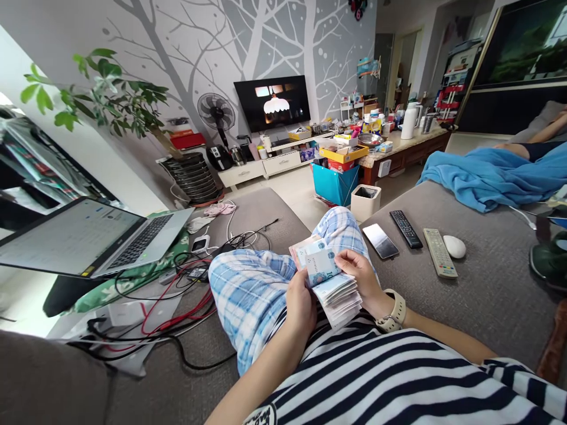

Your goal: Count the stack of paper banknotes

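A thick stack of banknotes (pixel 337 298) rests over my lap, its lower ends fanned out toward my shirt. My left hand (pixel 301 301) is closed around the left side of the stack, thumb on top. Between the fingertips of my right hand (pixel 361 274) is the edge of a blue banknote (pixel 321 264), which lies across the upper part of the stack. Pinkish notes show behind it at the upper left. The right hand's lower fingers are partly hidden by the notes. A pale watch is on my right wrist.
On the grey sofa to my right lie a phone (pixel 381 241), a black remote (pixel 406 229), a beige remote (pixel 439 252) and a white mouse (pixel 454 247). Leftward are an open laptop (pixel 146 239) and tangled cables (pixel 195 295). Another person's legs and a blue blanket (pixel 491 174) are at far right.
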Action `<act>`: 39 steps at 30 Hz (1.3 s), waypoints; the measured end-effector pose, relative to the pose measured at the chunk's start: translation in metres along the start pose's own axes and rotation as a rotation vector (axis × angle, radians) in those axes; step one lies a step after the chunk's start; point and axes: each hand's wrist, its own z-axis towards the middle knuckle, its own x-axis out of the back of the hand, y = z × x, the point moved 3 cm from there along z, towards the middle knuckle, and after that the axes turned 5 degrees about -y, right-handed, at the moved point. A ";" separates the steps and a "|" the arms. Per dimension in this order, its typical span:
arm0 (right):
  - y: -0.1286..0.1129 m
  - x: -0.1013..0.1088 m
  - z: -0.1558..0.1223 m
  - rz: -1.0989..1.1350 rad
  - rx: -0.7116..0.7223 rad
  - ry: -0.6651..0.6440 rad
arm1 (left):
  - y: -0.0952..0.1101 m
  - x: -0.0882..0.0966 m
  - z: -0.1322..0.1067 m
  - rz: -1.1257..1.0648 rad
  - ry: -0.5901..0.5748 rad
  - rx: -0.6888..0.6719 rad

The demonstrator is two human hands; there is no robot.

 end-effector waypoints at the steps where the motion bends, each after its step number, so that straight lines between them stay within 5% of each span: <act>1: 0.001 0.000 0.000 0.001 -0.004 -0.001 | 0.000 0.000 0.000 -0.004 0.005 0.001; 11: 0.007 0.001 -0.001 0.045 -0.010 -0.045 | -0.002 0.004 0.000 -0.021 0.004 0.005; 19: 0.006 0.004 0.002 0.056 0.023 0.094 | 0.003 0.000 -0.006 0.019 -0.005 -0.004; 39: 0.004 0.003 0.000 -0.065 0.017 0.033 | -0.003 0.003 0.000 -0.062 0.064 0.022</act>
